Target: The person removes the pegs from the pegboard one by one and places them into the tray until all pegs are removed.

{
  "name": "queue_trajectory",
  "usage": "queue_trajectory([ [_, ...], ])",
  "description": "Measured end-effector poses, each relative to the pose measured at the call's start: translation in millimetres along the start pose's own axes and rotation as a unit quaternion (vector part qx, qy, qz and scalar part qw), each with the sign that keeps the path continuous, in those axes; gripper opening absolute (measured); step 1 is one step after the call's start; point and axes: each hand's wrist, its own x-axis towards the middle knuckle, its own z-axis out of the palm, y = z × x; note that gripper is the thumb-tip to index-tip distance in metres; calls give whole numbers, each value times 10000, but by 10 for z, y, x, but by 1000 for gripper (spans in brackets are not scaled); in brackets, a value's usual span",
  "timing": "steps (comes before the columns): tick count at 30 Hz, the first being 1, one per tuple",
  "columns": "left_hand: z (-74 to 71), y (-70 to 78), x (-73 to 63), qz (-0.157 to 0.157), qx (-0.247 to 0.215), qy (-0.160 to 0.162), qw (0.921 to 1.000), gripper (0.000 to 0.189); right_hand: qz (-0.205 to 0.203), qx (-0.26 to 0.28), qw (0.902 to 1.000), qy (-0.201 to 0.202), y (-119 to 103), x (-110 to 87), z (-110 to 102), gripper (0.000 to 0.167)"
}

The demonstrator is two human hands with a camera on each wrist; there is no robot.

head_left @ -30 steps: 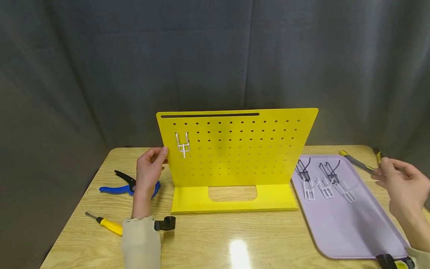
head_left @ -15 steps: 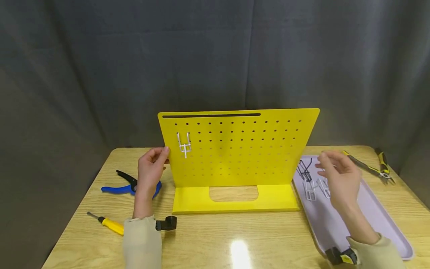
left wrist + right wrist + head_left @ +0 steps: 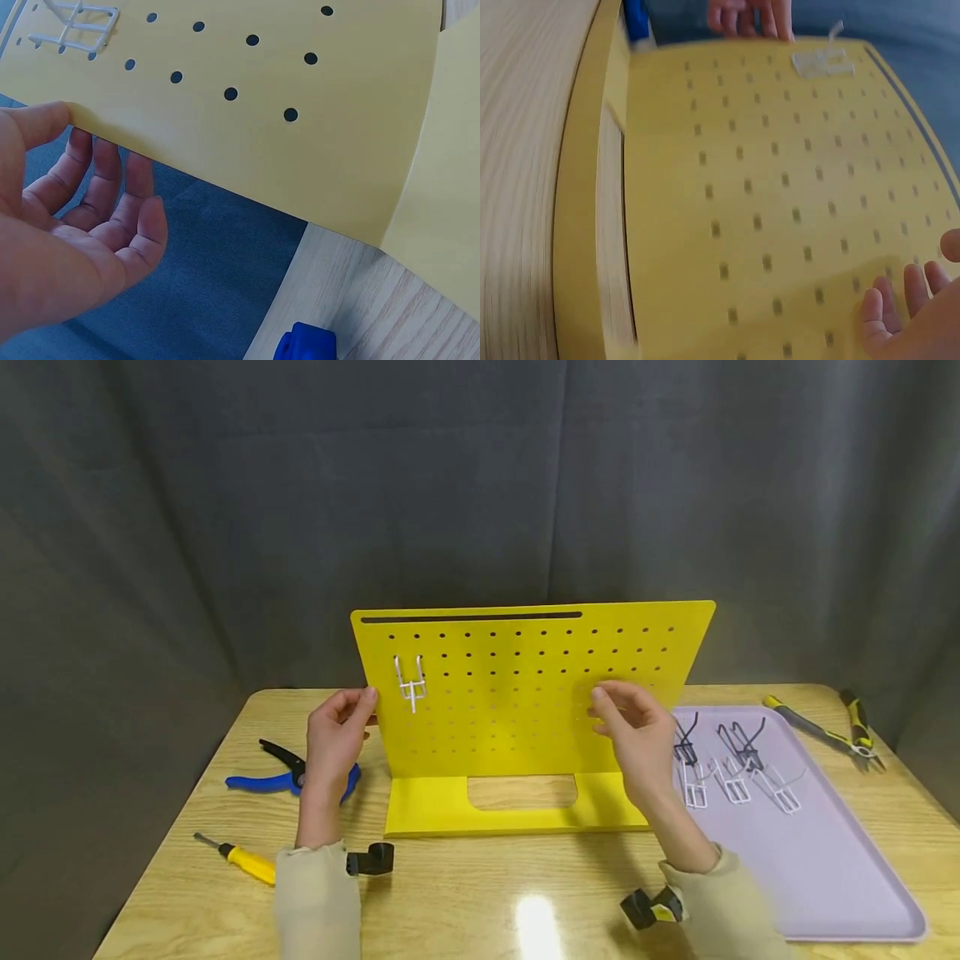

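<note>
A yellow metal pegboard [image 3: 525,718] stands upright on its flat base on the wooden table. With thumb in front and fingers behind, my left hand [image 3: 337,735] pinches the board's left edge, also seen in the left wrist view. A white wire hook [image 3: 411,683] hangs in holes near the board's upper left. In front of the board's right side is my right hand [image 3: 637,727], its fingers loosely bent and nothing visible in them. The right wrist view shows those fingers [image 3: 915,289] over the perforated face.
A lilac tray [image 3: 817,868] at right holds several black and white wire hooks [image 3: 735,785]. Pliers [image 3: 860,747] with black-and-yellow handles lie beyond it. On the left lie a blue-and-black hand tool [image 3: 262,783] and a yellow-handled screwdriver [image 3: 251,864]. A dark curtain [image 3: 480,485] hangs behind.
My right hand has moved left from beside the pliers, across the tray, to the front of the pegboard. The pliers stay lying on the table. My left hand keeps its place on the edge.
</note>
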Motion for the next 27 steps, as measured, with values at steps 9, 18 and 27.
queue_trajectory([
  [9, 2, 25, -15, 28, -44, -10, 10000, 38, -404, 92, 9914, -1244, 50, -206, 521, 16],
  [18, -3, 19, 14, 40, 30, -12, 10000, 39, -608, 139, 9622, -2650, -20, -299, 892, 19],
  [27, -1, 0, 15, 31, -13, 5, 10000, 40, -942, 138, 9487, -3015, -137, -290, 1141, 21],
])
